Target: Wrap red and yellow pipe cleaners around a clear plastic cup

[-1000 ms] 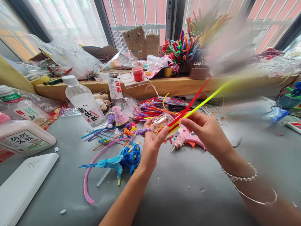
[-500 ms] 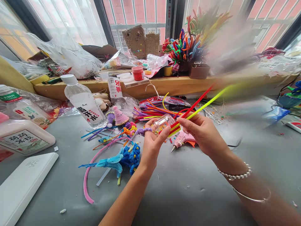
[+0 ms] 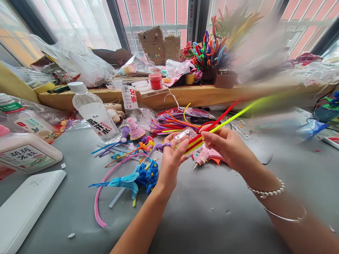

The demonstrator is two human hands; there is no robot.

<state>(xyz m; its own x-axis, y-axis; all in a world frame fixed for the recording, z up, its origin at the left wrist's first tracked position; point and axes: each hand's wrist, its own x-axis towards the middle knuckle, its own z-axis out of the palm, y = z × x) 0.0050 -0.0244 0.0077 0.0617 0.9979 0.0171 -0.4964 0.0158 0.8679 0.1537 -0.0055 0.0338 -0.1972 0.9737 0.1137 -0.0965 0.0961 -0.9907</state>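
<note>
My left hand [image 3: 171,164] is closed on the lower ends of red and yellow-green pipe cleaners [image 3: 233,119], its thumb pressed along them. Farther up, my right hand [image 3: 228,145] pinches the same strands between thumb and fingers. They slant up to the right, and their far tips blur out. Just behind my left fingers shows a clear plastic box [image 3: 186,133]; I cannot tell if they touch it. Beneath my right hand lies a pink glue gun [image 3: 208,156]. Left of my left hand are blue pipe-cleaner flowers [image 3: 147,174] and a curved pink pipe cleaner [image 3: 97,201].
A pile of coloured pipe cleaners [image 3: 169,123] lies behind my hands. A water bottle [image 3: 94,113], a pink-capped bottle [image 3: 29,151] and a white power bank [image 3: 31,208] stand or lie at left. A cluttered wooden sill [image 3: 106,94] runs along the back.
My hands stay almost in place, still on the pipe cleaners. The left thumb and the lower ends of the strands have shifted slightly.
</note>
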